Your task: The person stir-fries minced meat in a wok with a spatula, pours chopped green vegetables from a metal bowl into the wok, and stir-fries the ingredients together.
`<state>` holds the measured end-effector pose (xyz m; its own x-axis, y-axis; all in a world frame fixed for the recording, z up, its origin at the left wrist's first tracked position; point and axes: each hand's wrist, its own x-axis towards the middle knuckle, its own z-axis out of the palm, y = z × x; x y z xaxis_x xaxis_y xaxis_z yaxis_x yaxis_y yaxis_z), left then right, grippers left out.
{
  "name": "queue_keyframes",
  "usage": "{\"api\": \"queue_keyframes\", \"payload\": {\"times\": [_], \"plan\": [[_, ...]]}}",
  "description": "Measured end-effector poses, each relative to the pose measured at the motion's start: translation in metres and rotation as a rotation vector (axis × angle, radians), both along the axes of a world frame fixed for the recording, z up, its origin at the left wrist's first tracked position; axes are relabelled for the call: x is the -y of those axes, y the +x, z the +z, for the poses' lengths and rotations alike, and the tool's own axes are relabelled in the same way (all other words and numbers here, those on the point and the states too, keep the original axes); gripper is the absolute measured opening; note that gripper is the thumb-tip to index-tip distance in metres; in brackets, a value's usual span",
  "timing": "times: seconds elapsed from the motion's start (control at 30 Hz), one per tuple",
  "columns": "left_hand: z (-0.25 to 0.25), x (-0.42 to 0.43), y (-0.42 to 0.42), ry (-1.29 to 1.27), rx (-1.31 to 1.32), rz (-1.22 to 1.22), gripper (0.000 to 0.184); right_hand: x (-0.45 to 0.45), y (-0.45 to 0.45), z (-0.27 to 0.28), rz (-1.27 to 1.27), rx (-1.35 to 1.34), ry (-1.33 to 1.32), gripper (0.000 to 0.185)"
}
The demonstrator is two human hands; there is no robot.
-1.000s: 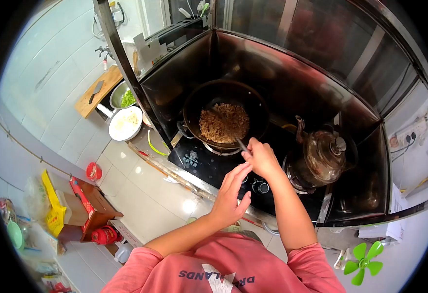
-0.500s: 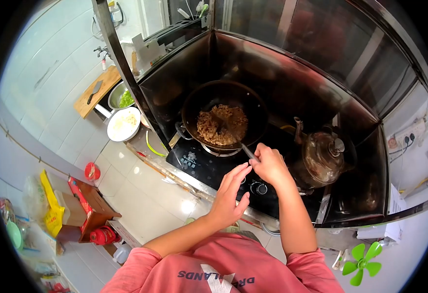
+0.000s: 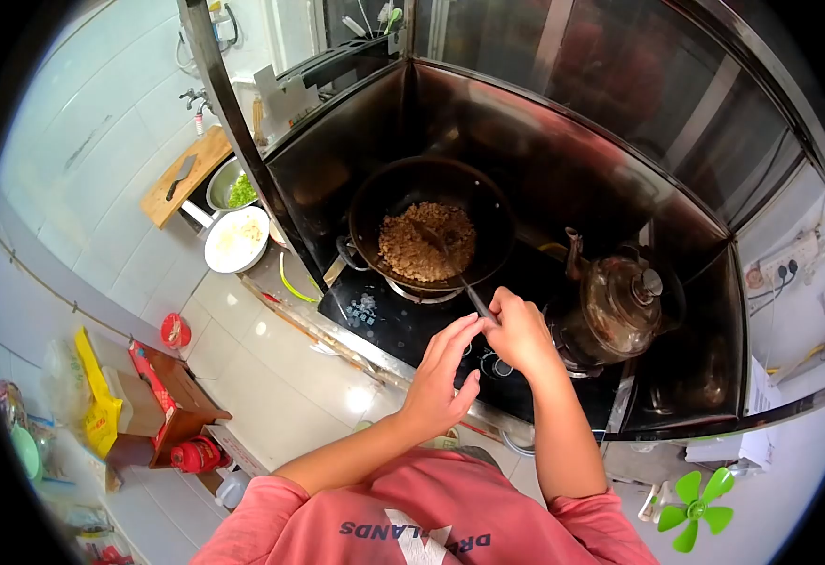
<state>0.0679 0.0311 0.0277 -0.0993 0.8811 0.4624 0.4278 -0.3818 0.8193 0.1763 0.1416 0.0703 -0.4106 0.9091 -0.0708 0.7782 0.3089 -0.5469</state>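
Note:
A dark wok (image 3: 483, 200) sits on the black gas stove (image 3: 367, 315), with browned, crumbly minced food (image 3: 410, 247) spread over its bottom. My right hand (image 3: 520, 330) is closed around the handle of a metal spatula (image 3: 473, 298). The spatula's head lies in the food and is partly covered by it. My left hand (image 3: 440, 381) is held just left of the right one, fingers stretched out and thumb apart. Its fingertips come close to the right hand; whether they touch the handle end I cannot tell.
A glass-lidded kettle (image 3: 615, 306) stands on the right burner. Left of the stove are a white pan (image 3: 236, 240) of pale food, a metal bowl (image 3: 229, 179) with chopped greens, and a cutting board (image 3: 172, 193) with a knife (image 3: 182, 175). A metal frame post (image 3: 233, 122) rises at the stove's left.
The spatula's head has shifted slightly within the food, and the right hand has moved a little with it. The left hand stays almost in the same place.

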Motion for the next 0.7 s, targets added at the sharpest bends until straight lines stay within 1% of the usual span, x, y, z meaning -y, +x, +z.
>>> {"api": "queue_keyframes", "payload": {"times": [0.07, 0.17, 0.2, 0.33, 0.37, 0.43, 0.47, 0.57, 0.6, 0.63, 0.7], "plan": [[-0.001, -0.003, 0.002, 0.007, 0.002, -0.006, 0.058, 0.009, 0.005, 0.016, 0.049, -0.026, -0.083, 0.02], [-0.001, -0.006, 0.006, 0.037, -0.011, -0.031, 0.061, 0.013, 0.005, 0.023, 0.1, -0.029, -0.106, 0.017], [-0.001, -0.007, 0.008, 0.037, -0.014, -0.034, 0.061, 0.011, 0.002, 0.018, 0.108, 0.013, -0.069, 0.016], [-0.003, -0.011, 0.008, 0.051, -0.045, -0.038, 0.062, -0.005, -0.003, -0.001, 0.043, 0.014, 0.008, 0.018], [-0.002, -0.011, 0.008, 0.054, -0.047, -0.04, 0.062, -0.005, 0.0, 0.0, 0.042, 0.012, 0.011, 0.018], [-0.001, -0.009, 0.009, 0.031, -0.054, -0.043, 0.062, -0.004, 0.007, 0.007, -0.051, 0.037, 0.059, 0.021], [-0.001, -0.009, 0.008, 0.03, -0.052, -0.041, 0.062, -0.004, 0.012, 0.01, -0.098, 0.007, 0.073, 0.02], [-0.003, -0.007, 0.008, 0.017, -0.049, -0.031, 0.061, -0.006, 0.022, 0.025, -0.11, 0.017, 0.129, 0.02], [-0.001, -0.006, 0.009, 0.011, -0.042, -0.034, 0.061, -0.011, 0.025, 0.021, -0.058, 0.094, 0.211, 0.019], [0.0, -0.006, 0.008, 0.005, -0.035, -0.037, 0.061, -0.016, 0.024, 0.02, -0.056, 0.095, 0.212, 0.019], [-0.001, -0.006, 0.007, 0.008, -0.029, -0.031, 0.06, -0.03, 0.016, 0.02, -0.187, 0.001, -0.193, 0.021]]}}
